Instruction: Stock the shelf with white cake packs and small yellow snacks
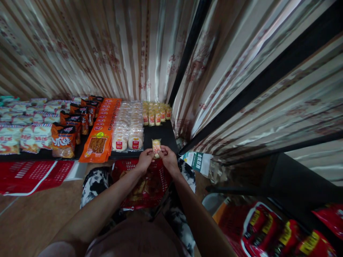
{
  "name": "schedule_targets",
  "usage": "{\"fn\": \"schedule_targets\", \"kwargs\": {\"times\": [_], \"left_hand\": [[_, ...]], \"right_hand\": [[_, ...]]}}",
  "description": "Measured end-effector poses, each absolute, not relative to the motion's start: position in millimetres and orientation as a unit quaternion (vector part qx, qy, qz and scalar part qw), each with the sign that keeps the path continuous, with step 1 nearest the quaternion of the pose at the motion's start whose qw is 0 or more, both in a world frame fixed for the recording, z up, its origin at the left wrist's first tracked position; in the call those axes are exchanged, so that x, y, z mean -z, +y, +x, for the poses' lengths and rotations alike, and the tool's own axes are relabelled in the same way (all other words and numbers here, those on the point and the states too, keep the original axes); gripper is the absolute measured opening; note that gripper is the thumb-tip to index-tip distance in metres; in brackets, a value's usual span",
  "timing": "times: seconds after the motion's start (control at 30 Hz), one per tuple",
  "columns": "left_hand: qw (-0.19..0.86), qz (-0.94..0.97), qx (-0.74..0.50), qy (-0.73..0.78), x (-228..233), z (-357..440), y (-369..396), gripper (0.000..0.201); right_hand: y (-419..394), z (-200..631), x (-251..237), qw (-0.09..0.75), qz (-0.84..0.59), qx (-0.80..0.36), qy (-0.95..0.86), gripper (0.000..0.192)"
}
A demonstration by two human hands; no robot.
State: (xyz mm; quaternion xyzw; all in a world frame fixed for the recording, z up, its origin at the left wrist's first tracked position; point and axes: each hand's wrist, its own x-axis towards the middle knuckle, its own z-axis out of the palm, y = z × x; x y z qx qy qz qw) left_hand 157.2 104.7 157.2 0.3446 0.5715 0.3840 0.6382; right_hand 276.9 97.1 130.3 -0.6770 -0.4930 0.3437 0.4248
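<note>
Both hands, left hand and right hand, pinch small yellow packet over shelf front edge; loose pinch risks drop into red basket.

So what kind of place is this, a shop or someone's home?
Probably a small snack shop or stall. Rows of packaged snacks lie sorted on a low black shelf: orange packets, round white cakes. Both hands hold a small yellow packet above a red basket.

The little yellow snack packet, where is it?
In the head view, the little yellow snack packet sits centre, pinched between left hand and right hand, over the black shelf.
</note>
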Motion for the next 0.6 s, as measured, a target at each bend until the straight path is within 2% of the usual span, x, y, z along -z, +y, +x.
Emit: {"fn": "schedule_targets", "kwargs": {"times": [0.13,0.33,0.6], "left_hand": [[0.589,0.401,-0.341,0.613,-166,164,113,0.026],[0.540,0.450,-0.310,0.640,-168,174,126,0.022],[0.555,0.446,-0.313,0.628,-165,188,146,0.021]], "right_hand": [[104,278,-135,0.410,-0.702,-0.313,-0.491,0.028],[116,279,-146,0.382,-0.741,-0.259,-0.488,0.029],[129,282,-142,0.332,-0.775,-0.220,-0.490,0.034]]}}
